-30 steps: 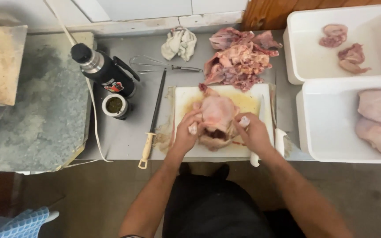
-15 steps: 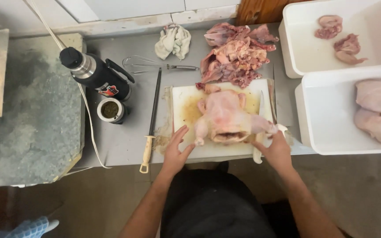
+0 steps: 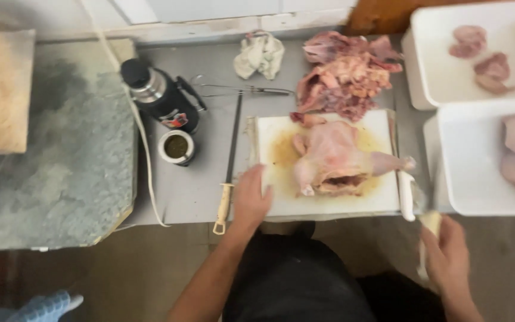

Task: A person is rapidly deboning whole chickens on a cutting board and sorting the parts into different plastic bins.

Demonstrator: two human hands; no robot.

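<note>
Whole chicken [image 3: 335, 158] lies centred on the cutting board [image 3: 329, 206] at 12 o'clock; step judged: pause between cuts. Left hand [image 3: 251, 200] rests flat, grip spread, on the board's 9 o'clock edge. Right hand [image 3: 448, 256], off the desk at 4 o'clock, grips a pale handle [image 3: 430, 223]; the next cut calls for steadying the bird.

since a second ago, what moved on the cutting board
Both hands let go of the whole chicken. The left hand now rests on the cutting board's near left edge; the right hand has pulled back off the table, holding something pale. Chicken, sharpening steel and flask stayed put.
</note>
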